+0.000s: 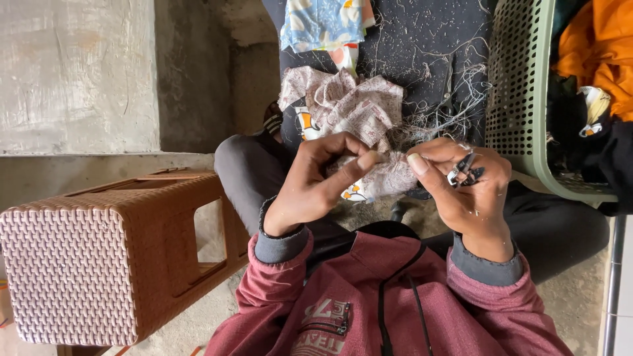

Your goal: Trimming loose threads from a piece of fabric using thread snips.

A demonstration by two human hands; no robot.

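Left hand [310,188]: pinching the patterned fabric piece [349,115] between thumb and forefinger, other fingers curled in loosely. Holding the edge taut so I can see the bit I'm working on, I'd say.
Right hand [468,191]: thumb and forefinger closed on the same edge from the 3 o'clock side, with a small thread snipper [463,168] tucked against my other fingers. Keeps the blade parked but handy, so no putting it down.
Fabric: sits dead centre, bunched up on my lap and trailing away toward 12 o'clock. It's pale with a little print and some orange and white bits.
Loose threads [455,109]: a tangle at about 1 o'clock, spread over the dark cloth [409,39] on my legs. Lots of tiny clippings stuck there too.
Second fabric [323,23]: blue, white and orange piece at 12 o'clock, well apart from my hands.
Green basket [521,86]: plastic mesh, at 2 to 3 o'clock, just beside my right hand, holding an orange garment [593,46] and dark stuff. A bit close if I swing my elbow out.
Brown woven stool [99,257]: lying on its side at 8 to 9 o'clock, near my left knee, not really in the way.
Hoodie [382,303]: red, at 6 o'clock, drawstrings hanging.
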